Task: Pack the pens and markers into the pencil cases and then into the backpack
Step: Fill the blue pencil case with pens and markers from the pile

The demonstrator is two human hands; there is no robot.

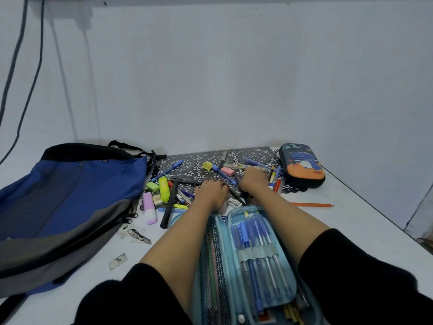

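The white table (339, 231) fills the lower half of the frame. The blue and grey backpack (70, 195) lies flat at the left; being soft cloth, it will likely sag and need its mouth held open. At bottom centre the light blue pencil case (262, 299) lies open between the forearms, with a row of blue pens already under its elastic loops. The dinosaur pencil case (302, 165) sits closed at the right end of the black lace mat (187, 164); it looks like a stiff shell, best lifted by its sides.

The loose pens and markers (178, 165) lie scattered across the mat and the table in front of it, at mid-frame. Both hands are down in them. The left grip (212, 192) has bent fingers on the pile beside a dark pen (235, 194); whether it pinches one, I cannot tell. The right grip (254, 181) shows only its back, fingers hidden, so its state is unclear too.

These pieces are light, stiff and smooth, apt to roll; the black marker (169, 205) and yellow highlighter (164, 188) are best pinched mid-barrel. An orange pencil (311, 204) lies apart at the right.
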